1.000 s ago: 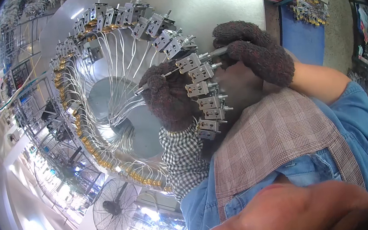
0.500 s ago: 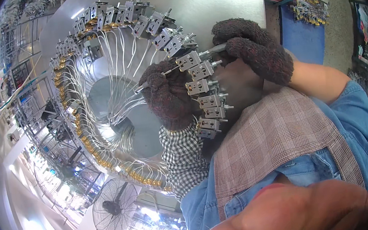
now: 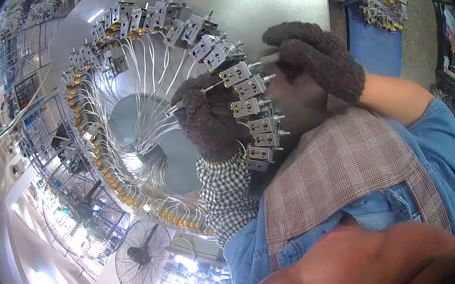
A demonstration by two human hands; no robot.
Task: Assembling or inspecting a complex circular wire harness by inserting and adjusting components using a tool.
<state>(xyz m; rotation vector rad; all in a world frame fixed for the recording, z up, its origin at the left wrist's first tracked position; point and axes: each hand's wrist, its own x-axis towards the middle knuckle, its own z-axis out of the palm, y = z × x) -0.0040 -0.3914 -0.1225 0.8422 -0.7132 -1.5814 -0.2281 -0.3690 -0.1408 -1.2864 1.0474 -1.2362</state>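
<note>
My left hand (image 3: 205,119), in a dark knitted glove and checked sleeve, is closed around a thin pale cable (image 3: 174,109), pinched between thumb and fingers. Beside it a curved row of small metal switch boxes (image 3: 249,87) with protruding shafts runs down toward my apron. My right hand (image 3: 322,58), gloved the same way, is closed on a short grey rod-shaped piece (image 3: 270,58), most of it hidden in the glove. That piece's tip lies close to the shaft of the nearest box (image 3: 235,74); whether they touch I cannot tell.
More metal boxes (image 3: 168,14) line the round metal worktable's far edge. Brass-coloured fittings (image 3: 100,156) with white wires (image 3: 146,145) curve along its left side. A standing fan (image 3: 141,254) is at lower left. A blue panel (image 3: 376,41) with bundled parts (image 3: 384,13) stands right.
My right hand has shifted slightly to the right, and its fingers have changed position around the grey piece. My left hand stays almost still, while the row of boxes has moved very slightly right.
</note>
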